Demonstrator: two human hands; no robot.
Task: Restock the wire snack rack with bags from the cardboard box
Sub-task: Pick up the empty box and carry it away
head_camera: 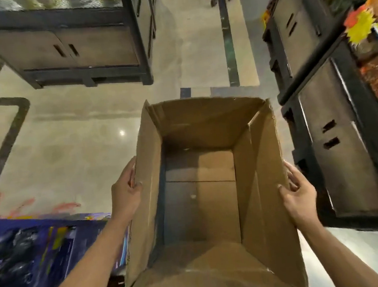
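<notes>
Purple display [33, 246]: dark packets lie on it, too blurred to name.
Left hand [125, 191]: my fingers are curled round the box's left flap.
Cardboard box [204, 119]: held between my hands over the concrete floor [70, 141], flaps up, only bare bottom panels showing inside.
Right hand [299, 193]: thumb inside, fingers outside, pinching the right flap.
Black cabinet [347, 153]: just right of the box, doors closed.

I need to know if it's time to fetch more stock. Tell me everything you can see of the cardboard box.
The cardboard box is plain brown board, open at the top, with its flaps standing up and their edges ragged. Nothing lies inside: the bare bottom flaps show, meeting at a seam. The left hand grips its left wall, the right hand its right wall.
</notes>
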